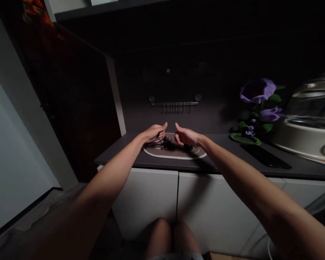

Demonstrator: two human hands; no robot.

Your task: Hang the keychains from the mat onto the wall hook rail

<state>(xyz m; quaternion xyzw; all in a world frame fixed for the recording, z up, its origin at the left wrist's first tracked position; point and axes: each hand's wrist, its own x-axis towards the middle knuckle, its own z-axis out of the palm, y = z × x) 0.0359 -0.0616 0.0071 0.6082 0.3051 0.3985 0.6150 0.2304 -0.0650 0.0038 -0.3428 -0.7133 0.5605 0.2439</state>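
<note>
My left hand [154, 134] and my right hand [186, 137] are held out over the counter, facing each other with a gap between them. Each has its fingers curled in and its thumb pointing up, and I see nothing held in either. Beneath them lies a brown oval mat [170, 153] with a pale rim. A small dark cluster that looks like keys [167, 140] rests on the mat by the left hand. Another small black item [188, 147] lies under the right hand, partly hidden. Poor light hides their details.
A clear rail with several hooks [176, 104] is fixed to the back wall. To the right are purple artificial flowers [258, 90], a black phone-like slab [265, 156] and a cream appliance with a transparent cover [308, 135]. White cabinet doors [148, 198] sit below the counter [119, 153].
</note>
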